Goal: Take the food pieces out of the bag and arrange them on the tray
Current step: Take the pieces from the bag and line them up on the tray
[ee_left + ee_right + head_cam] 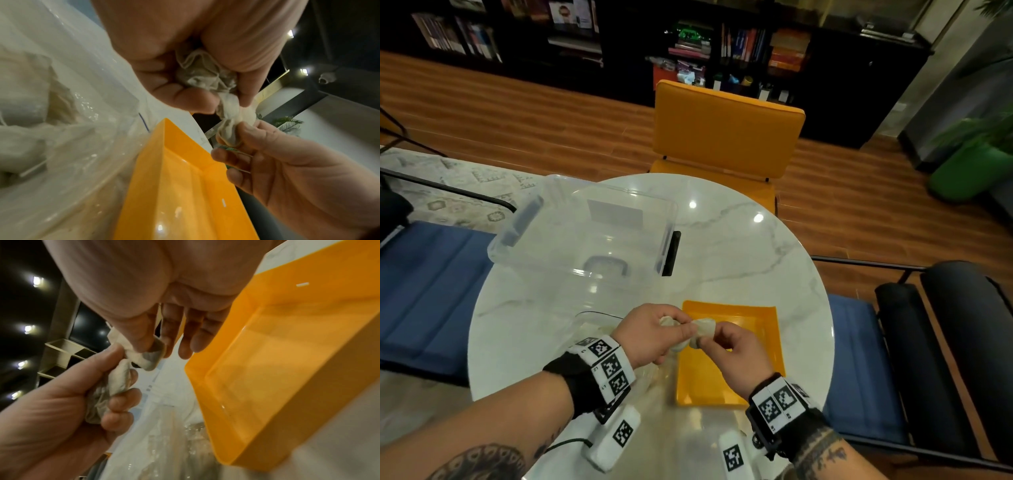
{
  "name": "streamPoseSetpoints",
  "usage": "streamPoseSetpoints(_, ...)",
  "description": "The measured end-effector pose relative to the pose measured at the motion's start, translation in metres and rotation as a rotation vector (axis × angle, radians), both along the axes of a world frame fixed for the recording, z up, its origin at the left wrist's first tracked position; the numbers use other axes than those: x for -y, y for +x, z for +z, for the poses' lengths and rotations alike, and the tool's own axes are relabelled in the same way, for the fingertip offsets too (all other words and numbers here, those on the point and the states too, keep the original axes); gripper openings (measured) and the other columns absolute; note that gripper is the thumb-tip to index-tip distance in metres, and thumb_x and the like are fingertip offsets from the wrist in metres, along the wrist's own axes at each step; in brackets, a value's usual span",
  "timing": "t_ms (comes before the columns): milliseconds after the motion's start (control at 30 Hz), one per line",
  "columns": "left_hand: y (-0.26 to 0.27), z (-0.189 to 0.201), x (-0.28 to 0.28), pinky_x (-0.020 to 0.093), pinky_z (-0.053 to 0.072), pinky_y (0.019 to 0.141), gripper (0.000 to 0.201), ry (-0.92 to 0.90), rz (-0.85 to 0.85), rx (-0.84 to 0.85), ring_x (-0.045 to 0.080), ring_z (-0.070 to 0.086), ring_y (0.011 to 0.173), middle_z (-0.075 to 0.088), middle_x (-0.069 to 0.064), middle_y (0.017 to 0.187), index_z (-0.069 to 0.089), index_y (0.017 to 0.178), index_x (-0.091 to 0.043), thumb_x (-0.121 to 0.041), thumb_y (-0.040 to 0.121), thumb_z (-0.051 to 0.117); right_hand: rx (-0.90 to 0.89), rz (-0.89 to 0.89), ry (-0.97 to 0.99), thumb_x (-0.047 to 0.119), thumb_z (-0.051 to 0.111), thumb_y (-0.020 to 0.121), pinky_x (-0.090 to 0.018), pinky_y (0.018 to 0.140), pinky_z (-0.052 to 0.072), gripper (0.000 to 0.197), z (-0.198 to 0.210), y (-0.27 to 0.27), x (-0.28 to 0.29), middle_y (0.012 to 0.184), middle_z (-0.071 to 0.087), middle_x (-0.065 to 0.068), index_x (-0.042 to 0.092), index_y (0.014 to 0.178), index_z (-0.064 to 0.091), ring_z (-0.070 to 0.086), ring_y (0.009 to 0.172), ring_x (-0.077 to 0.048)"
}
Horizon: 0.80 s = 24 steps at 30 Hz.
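Over the left rim of the orange tray (pixel 756 320), both hands hold pale, wrinkled dumpling-like food pieces that cling together. My left hand (pixel 678 337) grips a small clump (pixel 203 74) in its curled fingers. My right hand (pixel 709 342) pinches the end piece (pixel 230 131) between thumb and forefinger, its other fingers loosely extended. The piece (pixel 148 358) still touches the clump (pixel 115 382). The clear plastic bag (pixel 599 329) lies on the table left of the tray, below my left hand, with more pale pieces (pixel 26 100) inside. The tray floor (pixel 287 353) shows no food.
A round white marble table (pixel 739 246) carries everything. A large clear storage box (pixel 585 229) stands at the back left. An orange chair (pixel 726 137) faces me, and blue cushioned seats (pixel 424 284) flank the table. Two white tagged blocks (pixel 616 435) lie at the near edge.
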State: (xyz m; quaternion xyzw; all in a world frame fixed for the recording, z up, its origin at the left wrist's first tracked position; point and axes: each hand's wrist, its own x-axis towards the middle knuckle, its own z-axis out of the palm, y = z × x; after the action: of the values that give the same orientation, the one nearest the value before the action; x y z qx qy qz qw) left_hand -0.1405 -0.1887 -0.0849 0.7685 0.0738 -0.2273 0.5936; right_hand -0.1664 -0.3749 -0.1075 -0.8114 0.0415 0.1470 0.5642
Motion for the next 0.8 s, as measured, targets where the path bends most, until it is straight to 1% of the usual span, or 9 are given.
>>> streamPoseSetpoints(100,0.006,-0.01,-0.002,0.028,0.052,0.048,0.011,0.149,0.001,0.018,0.01,0.054,0.047,0.06,-0.01,0.058,0.076,0.09,-0.026,-0.035,0.084,0.075,-0.076,-0.004,-0.106,0.028,0.074,0.087,-0.026,0.073,0.053,0.006,-0.016,0.011,-0.001,0.082,0.074,0.008,0.031,0.083,0.073,0.067,0.077,-0.008)
streamPoseSetpoints(167,0.013,-0.016,-0.004,0.03,0.057,0.051,0.015,0.288,0.009,0.011,0.016,0.061,0.051,0.066,-0.007,0.069,0.073,0.094,-0.029,-0.041,0.085,0.071,-0.103,-0.015,-0.191,0.027,0.074,0.087,-0.019,0.065,0.045,0.015,-0.025,0.022,-0.001,0.075,0.068,0.013,0.034,0.076,0.066,0.061,0.07,-0.003)
streamPoseSetpoints(233,0.019,-0.021,-0.003,0.031,0.059,0.061,0.021,0.43,-0.028,0.024,0.018,0.064,0.058,0.068,-0.004,0.074,0.072,0.099,-0.026,-0.042,0.087,0.066,-0.118,-0.03,-0.262,0.027,0.076,0.085,-0.016,0.062,0.04,0.019,-0.034,0.035,-0.003,0.073,0.065,0.015,0.034,0.073,0.062,0.058,0.069,-0.001)
streamPoseSetpoints(300,0.024,-0.029,0.001,0.03,0.057,0.071,0.03,0.534,-0.105,0.047,0.019,0.067,0.074,0.07,-0.002,0.086,0.072,0.105,-0.021,-0.043,0.087,0.065,-0.143,-0.048,-0.323,0.029,0.078,0.082,-0.017,0.062,0.041,0.018,-0.044,0.048,-0.006,0.074,0.066,0.014,0.031,0.074,0.062,0.061,0.072,-0.006)
streamPoseSetpoints(367,0.026,-0.036,0.005,0.028,0.053,0.077,0.035,0.595,-0.144,0.043,0.018,0.065,0.091,0.069,-0.001,0.102,0.071,0.109,-0.023,-0.047,0.084,0.066,-0.174,-0.045,-0.377,0.03,0.078,0.082,-0.017,0.057,0.038,0.018,-0.051,0.058,-0.01,0.073,0.065,0.013,0.029,0.073,0.062,0.06,0.071,-0.009)
streamPoseSetpoints(533,0.027,-0.051,0.007,0.024,0.048,0.076,0.033,0.651,-0.182,0.0,0.015,0.062,0.098,0.068,-0.003,0.113,0.07,0.113,-0.031,-0.045,0.083,0.066,-0.268,-0.08,-0.401,0.035,0.079,0.08,-0.02,0.056,0.041,0.015,-0.062,0.069,-0.015,0.076,0.067,0.012,0.023,0.085,0.07,0.061,0.07,-0.007)
streamPoseSetpoints(600,0.027,-0.053,0.005,0.024,0.049,0.079,0.035,0.639,-0.171,-0.007,0.015,0.063,0.101,0.068,-0.004,0.116,0.07,0.115,-0.032,-0.045,0.083,0.066,-0.295,-0.095,-0.393,0.034,0.078,0.082,-0.021,0.061,0.044,0.013,-0.066,0.071,-0.015,0.081,0.068,0.011,0.026,0.088,0.069,0.061,0.074,-0.007)
streamPoseSetpoints(700,0.028,-0.056,0.005,0.028,0.053,0.085,0.037,0.625,-0.17,-0.018,0.015,0.064,0.099,0.069,-0.004,0.116,0.07,0.116,-0.033,-0.047,0.082,0.067,-0.31,-0.113,-0.388,0.034,0.076,0.083,-0.027,0.08,0.052,0.018,-0.069,0.073,-0.017,0.096,0.073,0.008,0.026,0.1,0.074,0.066,0.088,-0.012)
streamPoseSetpoints(800,0.028,-0.056,0.005,0.032,0.056,0.086,0.037,0.616,-0.168,-0.028,0.016,0.066,0.097,0.068,-0.004,0.117,0.07,0.116,-0.035,-0.049,0.081,0.068,-0.312,-0.146,-0.393,0.037,0.075,0.084,-0.026,0.08,0.049,0.022,-0.074,0.075,-0.02,0.099,0.073,0.008,0.026,0.104,0.075,0.066,0.092,-0.013)
